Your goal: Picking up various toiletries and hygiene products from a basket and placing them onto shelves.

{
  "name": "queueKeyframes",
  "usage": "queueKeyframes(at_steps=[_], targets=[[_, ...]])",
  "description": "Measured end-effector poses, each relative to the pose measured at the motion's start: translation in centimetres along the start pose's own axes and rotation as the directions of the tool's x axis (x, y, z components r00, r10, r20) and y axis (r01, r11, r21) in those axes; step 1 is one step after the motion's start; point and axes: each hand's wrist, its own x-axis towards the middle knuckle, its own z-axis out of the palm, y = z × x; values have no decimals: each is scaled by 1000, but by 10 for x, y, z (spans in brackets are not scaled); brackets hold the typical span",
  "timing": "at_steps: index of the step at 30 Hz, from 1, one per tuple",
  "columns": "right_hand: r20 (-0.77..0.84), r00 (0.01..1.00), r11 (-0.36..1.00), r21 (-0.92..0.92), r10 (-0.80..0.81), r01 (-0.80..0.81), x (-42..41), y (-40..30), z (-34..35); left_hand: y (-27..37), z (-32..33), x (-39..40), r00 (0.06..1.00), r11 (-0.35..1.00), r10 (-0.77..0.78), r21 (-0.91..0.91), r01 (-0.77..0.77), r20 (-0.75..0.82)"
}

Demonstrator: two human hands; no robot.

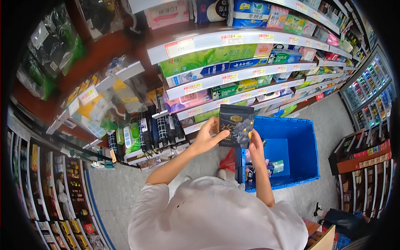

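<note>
Between both hands I hold a black packet [236, 125] with gold print and a grey figure on its front. My left hand [213, 132] grips its left side, thumb across the front. The fingers of my right hand [256, 144] are on its lower right edge. Below and to the right stands a blue plastic crate [303, 150] on the floor, holding several small packages [272, 167] at its left side; my right forearm hides part of them. Ahead is a store shelf [218, 78] with boxed toothpaste [229, 90], tissue packs and sanitary pad packs [251, 14].
Folding umbrellas [161, 129] hang at the shelf's left end, beside bagged goods on hooks. A red object [227, 161] lies by my feet. Glass-door drink coolers [372, 90] stand far right. At lower right is another person's leg [343, 220]. More shelves [59, 187] stand at left.
</note>
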Motion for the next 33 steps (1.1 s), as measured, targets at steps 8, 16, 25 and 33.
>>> queueKeyframes(at_steps=[8, 16, 25, 33], targets=[[-51, 958, 956, 99, 281, -275, 4, 28, 12, -56, -2, -15, 981, 979, -193, -66, 191, -25], [-413, 763, 860, 353, 497, -369, -62, 123, -64, -45, -26, -17, 970, 923, -204, 355, 146, 133], [-653, 507, 803, 286, 563, -523, -133, 236, -155, 40, -40, 22, 993, 829, -11, 556, -58, 121], [-789, 414, 495, -163, 454, -853, -127, 296, -202, 131, -36, 74, 797, 377, 573, 802, -463, 190]])
